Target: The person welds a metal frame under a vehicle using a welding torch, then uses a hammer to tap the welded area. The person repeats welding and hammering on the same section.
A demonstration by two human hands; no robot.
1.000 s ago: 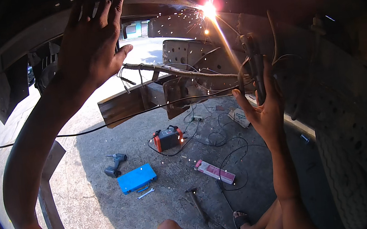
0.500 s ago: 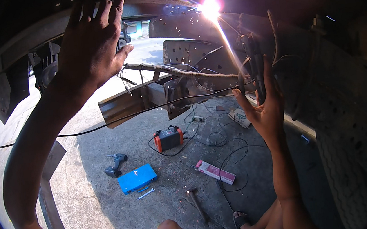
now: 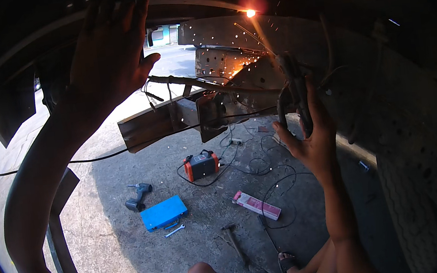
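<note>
Here, the gripped electrode holder (image 3: 296, 90) juts above right fingers (image 3: 316, 106).

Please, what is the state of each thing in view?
Left hand, raised, open
Right hand, closed on electrode holder
Bright spot, glowing, sparks around
Blue case, shut
Orange-and-black machine, upright
Cordless drill, lying down
Wrench, lying flat
Hammer, lying down
Pink box, lying flat

Orange glare (image 3: 251, 13) flares above sunlit concrete (image 3: 90, 221), deep shadow (image 3: 413, 49) perhaps hiding detail.
</note>
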